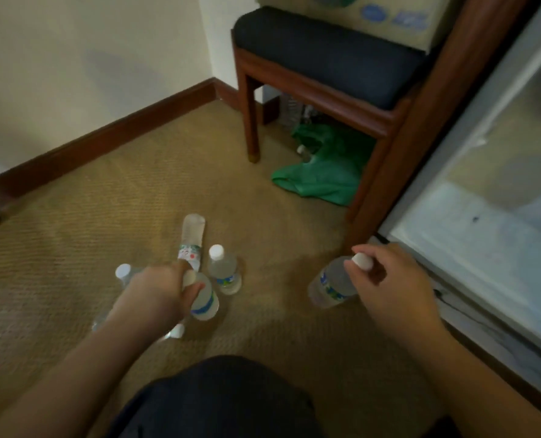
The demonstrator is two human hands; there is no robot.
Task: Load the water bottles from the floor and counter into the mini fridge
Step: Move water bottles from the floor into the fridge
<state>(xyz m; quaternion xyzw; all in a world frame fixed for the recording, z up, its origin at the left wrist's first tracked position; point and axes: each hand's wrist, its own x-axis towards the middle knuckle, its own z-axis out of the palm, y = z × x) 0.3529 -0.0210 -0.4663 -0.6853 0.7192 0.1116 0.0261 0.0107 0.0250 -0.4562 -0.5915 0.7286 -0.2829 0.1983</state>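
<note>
left hand point(155, 289) grips bottle point(204, 303) | right hand point(389, 279) pinches capped bottle point(334, 286)

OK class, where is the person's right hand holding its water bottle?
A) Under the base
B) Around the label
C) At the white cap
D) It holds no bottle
C: the right hand pinches the white cap of a tilted water bottle near the mini fridge.
</note>
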